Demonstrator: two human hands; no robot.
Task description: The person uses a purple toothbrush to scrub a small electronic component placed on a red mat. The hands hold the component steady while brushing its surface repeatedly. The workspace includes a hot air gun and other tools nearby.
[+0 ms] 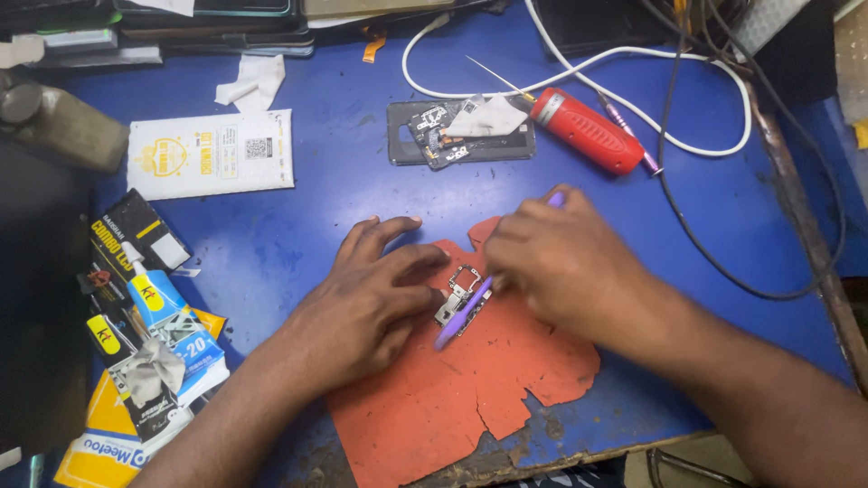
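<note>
A: Where's the board?

B: Small board (458, 298) sits on the torn red mat (470, 398), approx mid-bench, betw. both hands.

A: Left hand?

B: Left hand (371, 303) lies flat on the mat, fingers spread open, not gripping anything; fingertips (432, 294) press at the board's left edge.

A: Right?

B: Right hand (556, 262) has fingers curled shut around a purple tool (461, 316). Tool lies slanted across the board, lower end on the mat; upper end pokes out behind the knuckles. The hand covers the board's right side, so can't tell the contact pt.

A: What's around?

B: Blue bench (362, 208). Behind the hands, well apart: open phone back (457, 136) w/ a bit of white paper on it. Just right of that, a red screwdriver (583, 131), thin tip pointing left. White cable (633, 63) loops round it; black cable (723, 262) runs down the right side near the right wrist. Far left: glue tube (149, 289) on a pile of packets, white packet (212, 154) above those. Crumpled tissue (253, 81) near top.
</note>
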